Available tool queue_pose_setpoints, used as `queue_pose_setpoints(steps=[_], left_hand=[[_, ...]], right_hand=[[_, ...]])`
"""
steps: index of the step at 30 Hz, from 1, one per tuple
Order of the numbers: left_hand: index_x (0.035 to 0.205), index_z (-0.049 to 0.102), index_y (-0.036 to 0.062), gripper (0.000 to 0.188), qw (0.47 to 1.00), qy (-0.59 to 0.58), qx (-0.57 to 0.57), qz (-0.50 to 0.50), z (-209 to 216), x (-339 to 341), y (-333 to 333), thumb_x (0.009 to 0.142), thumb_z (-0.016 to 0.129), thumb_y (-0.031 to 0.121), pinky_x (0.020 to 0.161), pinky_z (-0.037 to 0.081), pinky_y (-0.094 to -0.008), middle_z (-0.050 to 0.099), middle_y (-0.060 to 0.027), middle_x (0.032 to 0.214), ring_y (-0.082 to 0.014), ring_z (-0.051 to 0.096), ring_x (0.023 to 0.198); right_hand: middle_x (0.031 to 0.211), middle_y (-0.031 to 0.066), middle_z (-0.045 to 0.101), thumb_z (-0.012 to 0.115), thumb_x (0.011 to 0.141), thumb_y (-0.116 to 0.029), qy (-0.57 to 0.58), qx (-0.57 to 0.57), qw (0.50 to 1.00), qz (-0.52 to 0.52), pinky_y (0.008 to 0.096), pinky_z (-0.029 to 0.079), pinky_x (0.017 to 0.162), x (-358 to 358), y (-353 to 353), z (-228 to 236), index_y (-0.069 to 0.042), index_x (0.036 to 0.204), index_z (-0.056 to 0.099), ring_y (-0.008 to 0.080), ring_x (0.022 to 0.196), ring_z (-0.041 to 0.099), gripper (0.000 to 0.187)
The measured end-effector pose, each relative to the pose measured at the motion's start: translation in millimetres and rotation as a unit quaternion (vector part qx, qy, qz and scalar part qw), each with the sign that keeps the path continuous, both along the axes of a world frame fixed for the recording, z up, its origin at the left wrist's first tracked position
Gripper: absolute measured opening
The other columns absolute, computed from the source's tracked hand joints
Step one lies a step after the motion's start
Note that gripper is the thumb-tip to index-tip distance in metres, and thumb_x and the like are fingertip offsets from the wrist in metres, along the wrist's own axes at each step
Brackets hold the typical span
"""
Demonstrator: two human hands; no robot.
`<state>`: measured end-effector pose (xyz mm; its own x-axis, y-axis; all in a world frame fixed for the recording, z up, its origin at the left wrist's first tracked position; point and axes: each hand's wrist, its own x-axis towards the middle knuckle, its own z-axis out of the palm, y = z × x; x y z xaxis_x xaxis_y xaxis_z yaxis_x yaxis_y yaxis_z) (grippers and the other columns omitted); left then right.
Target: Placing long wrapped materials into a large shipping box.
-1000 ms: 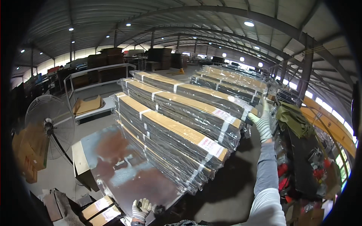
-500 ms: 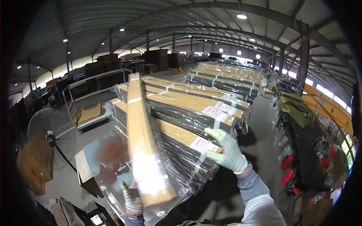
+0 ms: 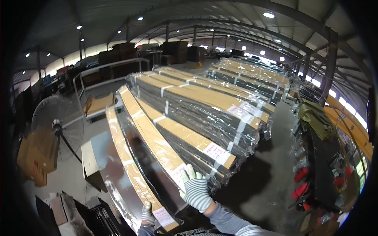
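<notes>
Two long, flat packages in clear plastic stand on edge side by side, their brown cardboard strips facing up. Gripping the near end of the left package (image 3: 132,167) beside its white label is my left hand (image 3: 147,215), in a striped glove, its fingers closed on the edge. My right hand (image 3: 197,192), gloved alike, lies with fingers stretched out over the labelled near end of the second package (image 3: 151,139). To the right of it lies a stack of similar wrapped packages (image 3: 189,137) with black sides, white straps and labels.
Under the left package is a worn, stained tabletop (image 3: 112,169). A large fan (image 3: 57,126) and a cardboard box (image 3: 37,161) stand at left, with a white-framed cart (image 3: 98,114) behind. More wrapped stacks (image 3: 248,74) run back. On the right, a dark bench (image 3: 321,165) holds green cloth (image 3: 315,118).
The left package, tilted and blurred before, now stands apart from the second one, farther left. My right hand has come down leftward from the stack's label onto the second package. The view has shifted.
</notes>
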<state>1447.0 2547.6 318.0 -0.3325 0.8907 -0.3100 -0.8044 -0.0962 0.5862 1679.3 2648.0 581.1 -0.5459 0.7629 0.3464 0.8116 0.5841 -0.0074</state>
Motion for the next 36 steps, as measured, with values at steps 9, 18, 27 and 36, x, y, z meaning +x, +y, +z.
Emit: queue_pose_setpoints(steps=[9,18,27,36], left_hand=[[0.125,0.064,0.0029,0.050,0.893,0.276,-0.259,-0.243,-139,62,-35,0.089,0.073,0.037,0.088,0.051,-0.0409,0.067,-0.0081,0.122,-0.0224,0.064,0.100],[0.148,0.043,0.0078,0.090,0.936,-0.131,-0.279,-0.167,-106,83,-73,0.078,0.080,0.051,0.116,0.022,-0.0526,0.042,-0.0161,0.153,-0.0323,0.035,0.143],[0.135,0.060,0.0149,0.072,0.947,-0.031,-0.304,-0.100,-124,82,-112,0.080,0.076,0.057,0.103,0.040,-0.0489,0.064,-0.0096,0.133,-0.0273,0.057,0.123],[0.139,0.055,0.0093,0.069,0.953,-0.198,-0.202,0.113,-129,64,-167,0.087,0.070,0.052,0.104,0.040,-0.0516,0.061,-0.0122,0.135,-0.0298,0.056,0.124]], right_hand=[[0.131,0.0173,0.053,0.082,0.065,-0.046,-0.201,-0.319,0.926,-0.003,0.0442,0.048,0.098,34,-15,-286,-0.003,0.151,0.025,0.0326,0.119,0.056,0.112],[0.111,0.0259,0.065,0.084,0.055,-0.064,0.064,-0.173,0.972,0.147,0.0487,0.051,0.089,153,-28,-346,0.004,0.142,0.043,0.0436,0.103,0.063,0.117],[0.122,0.0178,0.056,0.092,0.046,-0.048,-0.266,-0.338,0.900,0.076,0.0451,0.046,0.099,22,-36,-300,-0.002,0.146,0.033,0.0335,0.114,0.056,0.125],[0.133,0.0299,0.051,0.079,0.069,-0.057,-0.197,-0.316,0.848,0.376,0.0508,0.039,0.105,-23,-17,-271,0.003,0.150,0.032,0.0452,0.124,0.048,0.110]])
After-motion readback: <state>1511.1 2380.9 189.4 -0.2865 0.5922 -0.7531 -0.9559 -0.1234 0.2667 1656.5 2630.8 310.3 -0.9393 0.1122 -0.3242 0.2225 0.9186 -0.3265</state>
